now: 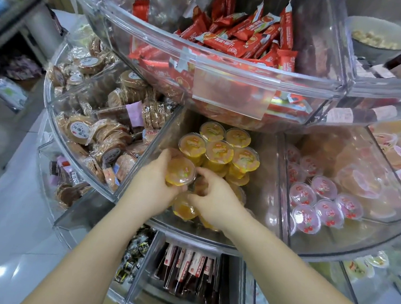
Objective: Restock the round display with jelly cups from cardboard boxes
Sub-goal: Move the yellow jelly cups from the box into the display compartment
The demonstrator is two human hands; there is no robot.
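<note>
Cup in hand: the left hand (158, 176) has fingers and thumb curled round an orange jelly cup (180, 172), film lid towards the camera, just above the front of a clear wedge compartment (198, 236) on the middle tier of the round display (251, 71). The right hand (214, 198) is beside it with its fingers bent down among loose orange cups (185, 208) at the front. Whether it pinches one or only touches it cannot be made out. Further back, more orange cups stand lid-up in stacked rows (219, 151). The neighbouring wedge holds cherry-printed cups (324, 205). No cardboard box is in view. These cups look light, with thin smooth walls likely to flex under a hard squeeze and a sealed film top that a fingertip could dent. The wiser hold is probably round the side wall under the rim, set down flat so that the stack behind does not topple.
</note>
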